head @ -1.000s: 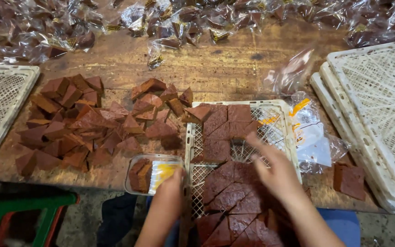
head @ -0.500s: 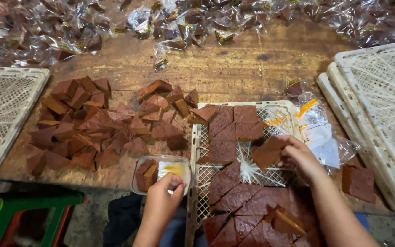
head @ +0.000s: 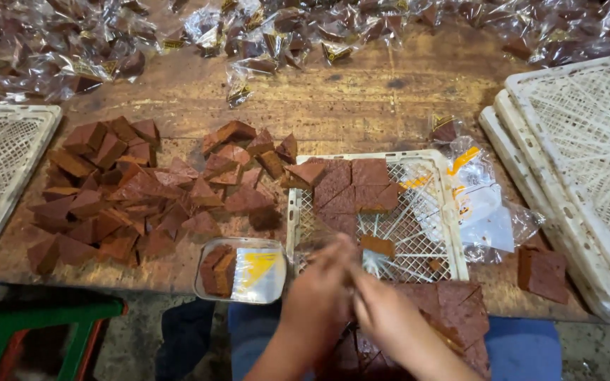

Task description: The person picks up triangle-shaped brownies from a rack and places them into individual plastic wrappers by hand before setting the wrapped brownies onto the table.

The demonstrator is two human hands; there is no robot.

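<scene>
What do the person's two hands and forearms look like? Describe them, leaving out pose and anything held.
Both the left hand and the right hand are bare: no gloves, and no rings or watch that I can make out through the motion blur. The forearms are bare too, with no sleeves in view.

Worktop [head: 361, 99]: worn brown wood, darker stains and streaks. Triangular cake pieces [head: 135, 197]: reddish brown, some faces darker, a few more orange. Lattice tray [head: 453, 233] under the hands: cream-white, fine grid pattern. Stacked trays [head: 587, 141] at the right: same off-white mesh with radiating ribs. Small plastic tub [head: 241, 271]: clear, yellow and white label inside. Loose wrappers [head: 481, 212]: transparent, white panel, orange-yellow print. Wrapped pieces [head: 277, 35] along the far edge: glossy clear film over dark brown. Stool [head: 37, 317]: green, with red legs.
</scene>
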